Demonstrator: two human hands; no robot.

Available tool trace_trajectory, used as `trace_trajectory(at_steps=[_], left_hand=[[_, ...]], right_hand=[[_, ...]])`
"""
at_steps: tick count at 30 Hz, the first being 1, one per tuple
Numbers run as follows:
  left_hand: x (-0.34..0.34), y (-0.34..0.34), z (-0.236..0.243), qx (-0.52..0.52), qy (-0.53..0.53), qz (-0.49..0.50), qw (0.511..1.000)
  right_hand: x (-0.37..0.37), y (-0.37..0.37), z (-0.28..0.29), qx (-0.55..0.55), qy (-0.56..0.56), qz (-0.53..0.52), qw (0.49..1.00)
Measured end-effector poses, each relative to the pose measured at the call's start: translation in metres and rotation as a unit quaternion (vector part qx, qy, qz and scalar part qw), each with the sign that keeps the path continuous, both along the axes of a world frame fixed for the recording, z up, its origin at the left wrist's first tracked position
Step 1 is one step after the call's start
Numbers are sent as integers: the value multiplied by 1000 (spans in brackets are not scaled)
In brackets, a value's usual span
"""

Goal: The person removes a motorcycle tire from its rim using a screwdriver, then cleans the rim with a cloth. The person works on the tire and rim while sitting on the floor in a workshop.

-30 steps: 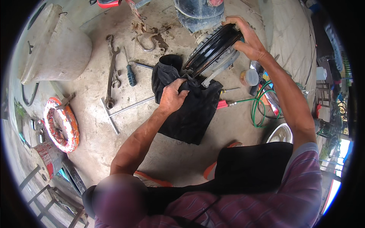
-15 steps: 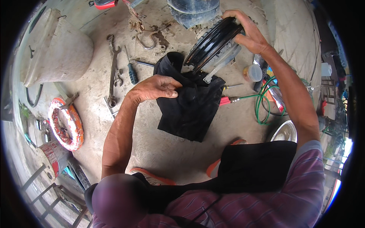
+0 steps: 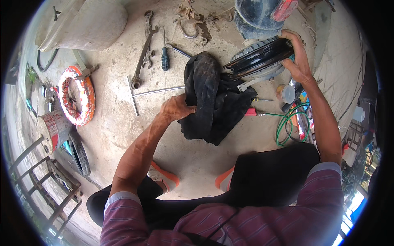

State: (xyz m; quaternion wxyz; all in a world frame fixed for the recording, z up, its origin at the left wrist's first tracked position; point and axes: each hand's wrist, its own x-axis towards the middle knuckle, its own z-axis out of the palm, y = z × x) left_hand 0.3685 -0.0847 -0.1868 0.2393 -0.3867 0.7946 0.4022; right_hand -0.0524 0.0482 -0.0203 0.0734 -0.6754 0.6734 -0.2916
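Head view: left hand (image 3: 176, 108) grips the black tube (image 3: 213, 102), mostly pulled free; right hand (image 3: 298, 61) clasps the rim (image 3: 258, 57), far right.

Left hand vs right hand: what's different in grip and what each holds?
Left hand bunches the limp black rubber tube low over the concrete; right hand reaches further out, fingers hooked over the rigid black wheel rim. Left arm is bent, right nearly straight. Both are bare and gripping.
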Motion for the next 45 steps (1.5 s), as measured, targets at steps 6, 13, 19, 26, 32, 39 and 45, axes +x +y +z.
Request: trace_trajectory(at_steps=[6,13,19,26,32,39,45], left_hand=[[21,92,-12,-47,144,208,966],[29,66,87,173,354,511,764],[21,44,207,163,441,609,639],[-8,39,262,74,447,614,646],[-82,45,185,135,574,621,517],[-166,90,131,99,601,489,625],[-153,83,127,129,584,381,705]], right_hand=[[11,-9,-2,-30,44,30,998],[0,-13,-1,-74,19,65,995],[-6,-16,-12,-101,-5,69,992],[-6,-9,-1,-67,1,42,997],[-13,-4,22,19,14,23,999],[-5,-3,35,92,60,8,994],[-2,-9,30,86,80,76,990]])
